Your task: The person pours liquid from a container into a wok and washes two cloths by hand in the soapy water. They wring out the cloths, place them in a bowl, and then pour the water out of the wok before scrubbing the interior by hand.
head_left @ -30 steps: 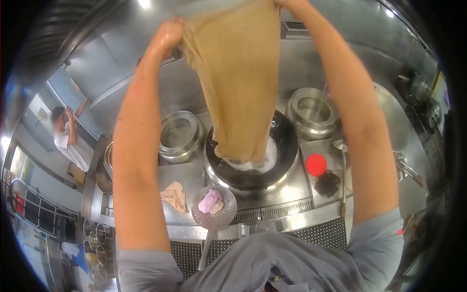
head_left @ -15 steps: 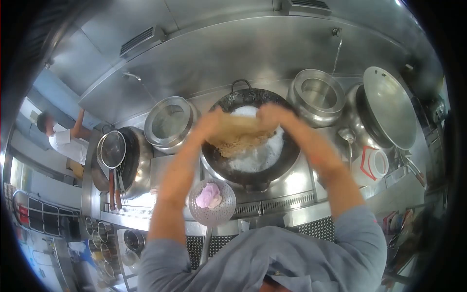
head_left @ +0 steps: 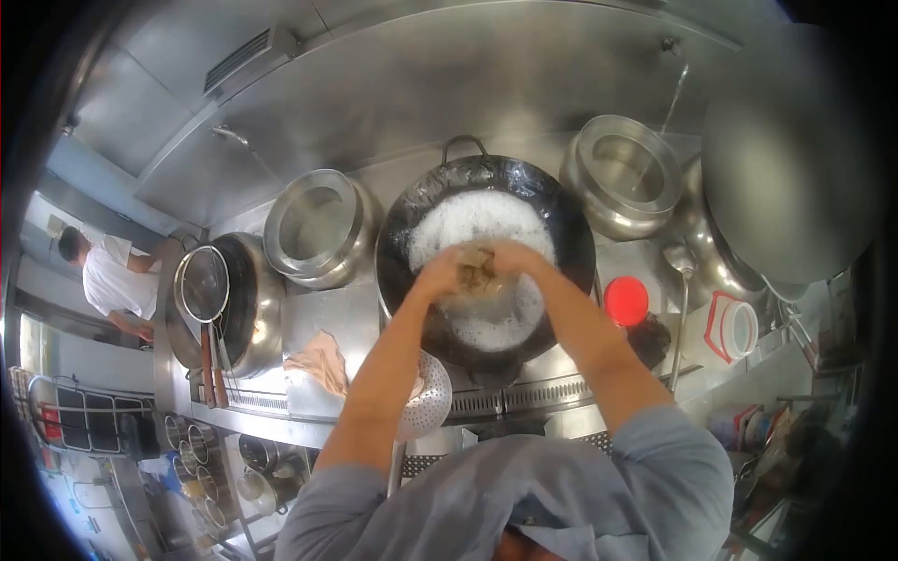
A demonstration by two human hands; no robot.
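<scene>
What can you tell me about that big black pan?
The pan is round, wide, of dark metal by its look, shiny inside, with a loop handle at its far edge. It sits open side up between two silvery pots, holding white foam. The left hand and right hand hold a bunched cloth over it.

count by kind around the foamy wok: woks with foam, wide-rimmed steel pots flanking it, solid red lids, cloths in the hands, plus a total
Foamy wok: 1
Wide-rimmed steel pots: 2
Solid red lid: 1
Cloth between left hand and right hand: 1
Total: 5
</scene>
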